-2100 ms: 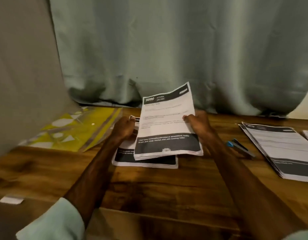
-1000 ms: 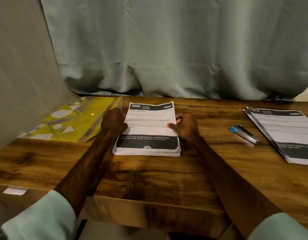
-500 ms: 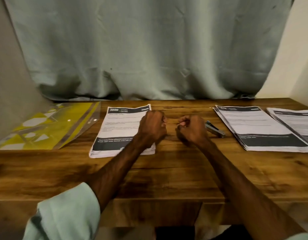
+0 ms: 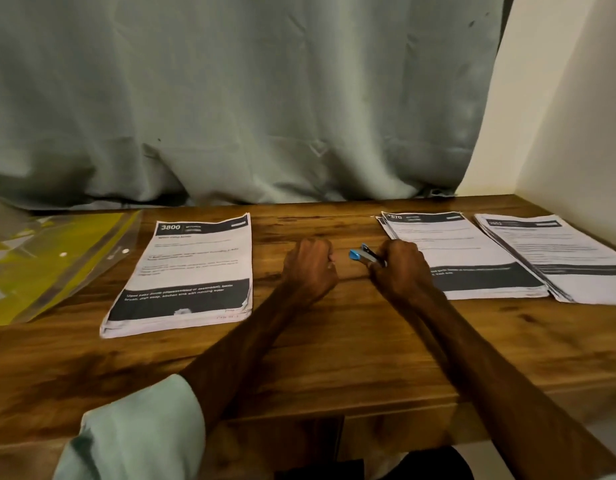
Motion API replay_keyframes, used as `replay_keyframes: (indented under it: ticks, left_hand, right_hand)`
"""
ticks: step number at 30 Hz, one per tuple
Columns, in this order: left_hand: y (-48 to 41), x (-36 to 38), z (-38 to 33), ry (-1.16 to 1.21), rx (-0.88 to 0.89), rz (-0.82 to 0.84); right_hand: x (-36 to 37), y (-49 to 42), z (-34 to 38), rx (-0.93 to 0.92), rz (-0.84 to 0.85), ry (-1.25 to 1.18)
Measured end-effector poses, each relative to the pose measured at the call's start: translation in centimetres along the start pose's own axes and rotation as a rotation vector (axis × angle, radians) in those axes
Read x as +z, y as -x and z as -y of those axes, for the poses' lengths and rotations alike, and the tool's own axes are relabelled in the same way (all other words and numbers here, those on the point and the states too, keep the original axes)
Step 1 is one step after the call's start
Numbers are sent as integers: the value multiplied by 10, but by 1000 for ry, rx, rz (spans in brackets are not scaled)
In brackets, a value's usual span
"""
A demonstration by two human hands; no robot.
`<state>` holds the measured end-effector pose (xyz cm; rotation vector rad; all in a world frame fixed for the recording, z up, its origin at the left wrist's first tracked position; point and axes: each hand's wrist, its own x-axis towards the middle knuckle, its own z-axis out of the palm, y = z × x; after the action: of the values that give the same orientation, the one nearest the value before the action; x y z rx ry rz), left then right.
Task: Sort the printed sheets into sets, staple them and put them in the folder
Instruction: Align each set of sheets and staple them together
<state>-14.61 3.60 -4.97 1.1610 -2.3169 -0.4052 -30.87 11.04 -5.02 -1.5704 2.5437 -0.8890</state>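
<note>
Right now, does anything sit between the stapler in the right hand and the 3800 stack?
Only the person's own left hand, curled over the table between the stapler in the right hand and the 3800 stack. No other object lies in that gap.

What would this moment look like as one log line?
right hand: grips stapler | left hand: fisted, empty | 3800 stack: flat, left of hands | folder: far left, untouched
</note>
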Motion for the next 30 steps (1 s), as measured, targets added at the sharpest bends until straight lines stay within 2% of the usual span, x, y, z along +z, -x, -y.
replay_keyframes:
  ticks: [4, 8, 12, 16, 22, 24, 27, 30]
  left_hand:
    - [-6, -14, 21, 65, -96, -77]
    - [-8, -30, 38, 139, -265, -229]
    - [-6, -45, 47, 109, -277, -375]
    - [-4, -42, 50, 101, -282, -333]
    - [0, -24, 38, 26, -95, -240]
    - [2, -19, 30, 36, -12, -236]
    - [4, -12, 17, 22, 65, -205]
    - [9, -6, 6, -22, 120, -169]
  right_hand:
    - [5, -14, 19, -24, -24, -60]
    - [26, -17, 67, -57, 76, -125]
    - [55, -8, 106, -160, 77, -122]
    - [63, 1, 122, -148, 83, -132]
    - [25, 1, 77, -165, 150, -265]
    - [1, 1, 43, -122, 56, -269]
    - [-33, -4, -7, 28, -125, -26]
    - [-48, 2, -32, 174, -55, 189]
